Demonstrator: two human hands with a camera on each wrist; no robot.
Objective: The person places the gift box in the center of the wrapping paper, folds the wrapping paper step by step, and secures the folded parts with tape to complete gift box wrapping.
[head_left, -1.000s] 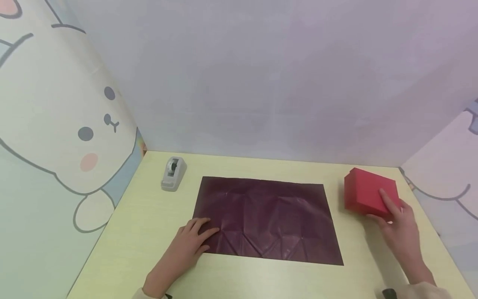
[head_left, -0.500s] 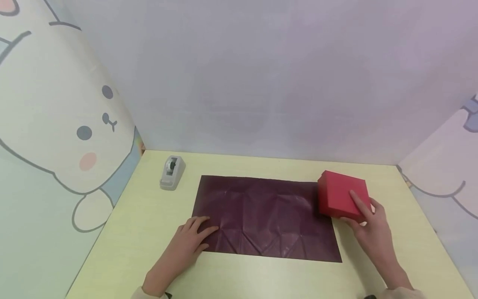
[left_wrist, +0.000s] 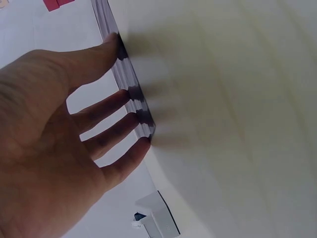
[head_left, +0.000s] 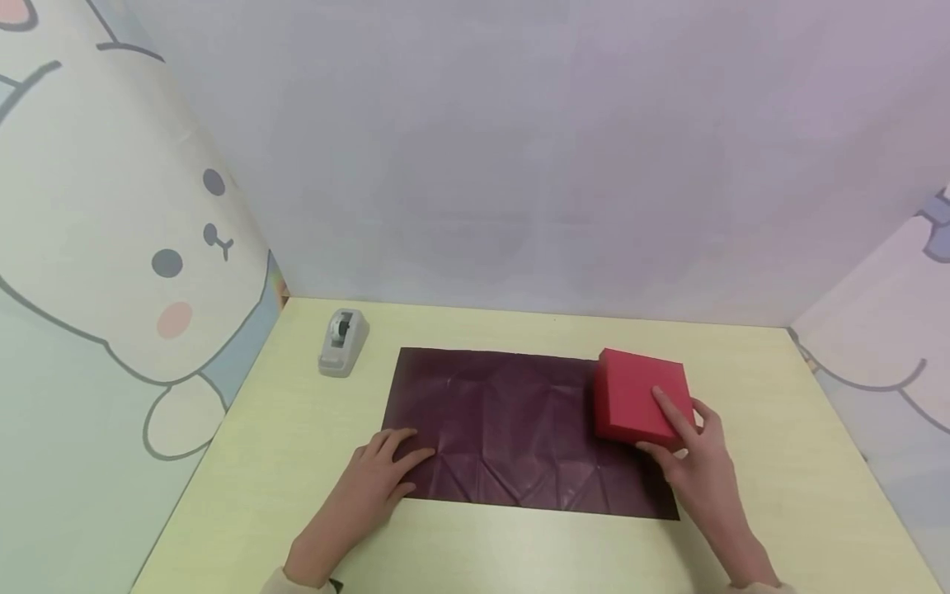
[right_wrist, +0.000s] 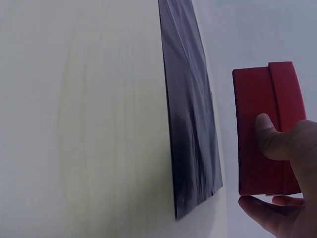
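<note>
**Red box (head_left: 640, 398), held above a creased purple sheet (head_left: 508, 429)**

Box: raised over the sheet's right part. Right hand (head_left: 699, 466): pinches the box, thumb on its near side, one finger across the top. Left hand (head_left: 374, 474): fingers spread, tips on the sheet's left end. Tape dispenser (head_left: 344, 345): grey, on the pale yellow table (head_left: 490, 553), near the sheet's far left corner.

In the head view, the red box (head_left: 642, 396) hides 1 corner of the purple sheet (head_left: 505, 425); the left wrist view crops the tape dispenser (left_wrist: 160, 219).
</note>
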